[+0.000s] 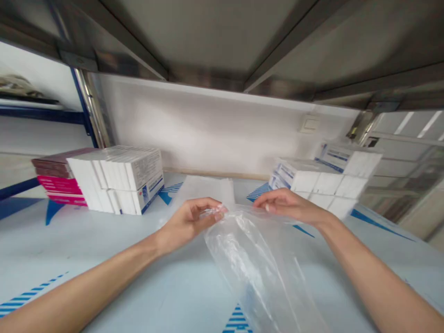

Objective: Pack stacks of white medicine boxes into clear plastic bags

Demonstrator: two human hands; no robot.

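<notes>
Pink boxes point(58, 184): one low pile at the far left of the shelf, flat on top of each other, about four or five; the edges blur, so the exact count is unclear.
White boxes, left point(120, 178): one tight block just beside the pink pile, touching it, standing in rows with the short ends forward, likely so they pack close; roughly a dozen ends show, too small to count surely.
Left hand point(189, 221): one hand, fingers curled together and pinched on the bag's top edge, thumb against fingertips, which grips the thin film at the mouth.
Plastic bag point(256, 263): one clear bag, held between both hands above the middle of the shelf, its mouth at the hands and its body hanging down toward the camera; it looks empty.
Flat white sheets point(204, 187): a thin stack lying just behind the hands; number cannot be told.
Right hand point(289, 206): one hand, palm down on the bag's other top corner, fingers close together and bent over the edge; whether they clamp it is not clear.
White boxes, right point(319, 180): two leaning piles, near the right hand but apart from it.
Shelf point(104, 259): one pale surface with blue marks, under a metal shelf above.
</notes>
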